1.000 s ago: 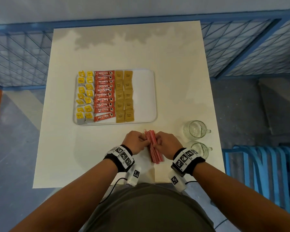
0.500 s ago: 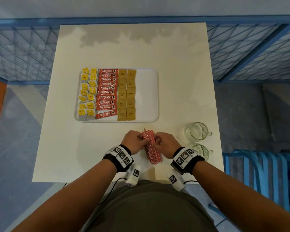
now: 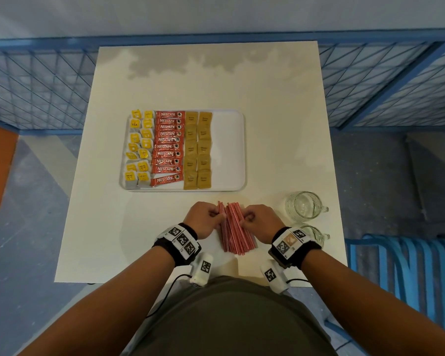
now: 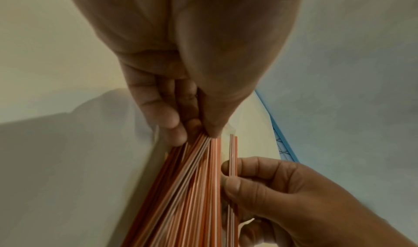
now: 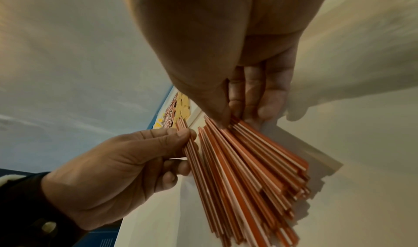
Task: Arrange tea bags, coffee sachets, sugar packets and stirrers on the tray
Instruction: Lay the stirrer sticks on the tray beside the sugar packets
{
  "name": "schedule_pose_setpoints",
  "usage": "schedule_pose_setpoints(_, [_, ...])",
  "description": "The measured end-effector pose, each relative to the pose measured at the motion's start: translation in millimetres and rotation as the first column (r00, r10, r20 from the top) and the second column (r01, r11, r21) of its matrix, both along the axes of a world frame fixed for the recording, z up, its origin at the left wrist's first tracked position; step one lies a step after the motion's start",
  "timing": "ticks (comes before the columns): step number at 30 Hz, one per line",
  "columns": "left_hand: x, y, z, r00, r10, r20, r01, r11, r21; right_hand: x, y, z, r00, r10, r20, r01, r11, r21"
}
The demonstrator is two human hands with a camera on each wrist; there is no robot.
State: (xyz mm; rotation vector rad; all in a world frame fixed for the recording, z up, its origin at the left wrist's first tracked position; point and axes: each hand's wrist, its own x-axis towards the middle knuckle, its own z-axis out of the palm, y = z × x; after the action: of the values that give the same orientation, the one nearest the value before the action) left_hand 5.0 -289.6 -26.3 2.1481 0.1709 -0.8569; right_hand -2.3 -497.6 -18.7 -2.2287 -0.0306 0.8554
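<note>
Stirrers (image 3: 235,231): thin red-and-white striped sticks, fanned on the table (image 3: 280,124) at lower centre of the head view, between both hands.
Left hand (image 3: 203,222): few stirrers pinched apart at the bundle's left edge.
Right hand (image 3: 261,222): fingers curled, main bundle gripped.
Tray (image 3: 229,150): white, rounded; right part bare, seen above the hands.

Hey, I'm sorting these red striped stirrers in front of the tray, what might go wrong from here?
1. The red-and-white striped plastic stirrers are fanned out and only pinched by the left hand and right hand; some may slip and scatter.
2. The clear glass mugs stand near the right wrist; a sweep might knock them.
3. The white rectangular tray has one free strip beside the brown sugar packets; placing stirrers could nudge those rows.
</note>
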Motion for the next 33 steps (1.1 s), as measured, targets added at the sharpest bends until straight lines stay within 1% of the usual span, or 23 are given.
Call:
schedule_pose_setpoints(4, [4, 5, 5, 1.000, 0.000, 0.019, 0.000, 1.000, -0.010, 2, -1, -1, 1.000, 0.017, 0.001, -0.017, 1.000, -0.006])
schedule_pose_setpoints(9, [8, 12, 18, 0.999, 0.021, 0.038, -0.019, 0.998, -0.065, 9, -2, -1, 1.000, 0.002, 0.019, -0.002, 1.000, 0.015])
schedule_pose_setpoints(12, [12, 16, 28, 0.998, 0.014, 0.055, -0.010, 0.998, -0.066, 17, -1, 5, 1.000, -0.010, 0.019, 0.009, 0.998, 0.058])
schedule_pose_setpoints(16, [22, 24, 38, 0.996, 0.055, 0.073, -0.047, 0.993, -0.110, 37, 5, 18, 0.999, -0.033, 0.038, 0.028, 0.993, 0.117])
schedule_pose_setpoints(21, [43, 35, 48, 0.989, 0.098, 0.110, -0.082, 0.986, -0.147, 81, 20, 40, 0.990, -0.139, 0.008, 0.135, 0.967, 0.215])
schedule_pose_setpoints(24, [59, 41, 52, 0.984, 0.134, 0.116, -0.113, 0.979, -0.169, 115, 29, 44, 0.971, -0.239, 0.014, 0.228, 0.940, 0.254])
schedule_pose_setpoints(28, [81, 47, 56, 0.980, 0.139, 0.142, -0.117, 0.981, -0.155, 162, 40, 36, 0.941, -0.335, 0.042, 0.317, 0.920, 0.229])
schedule_pose_setpoints(30, [91, 48, 57, 0.976, 0.165, 0.141, -0.141, 0.976, -0.168, 184, 46, 27, 0.925, -0.376, 0.045, 0.359, 0.909, 0.209])
schedule_pose_setpoints(33, [106, 49, 56, 0.973, 0.152, 0.173, -0.131, 0.983, -0.126, 211, 57, 13, 0.915, -0.396, 0.076, 0.382, 0.912, 0.152])
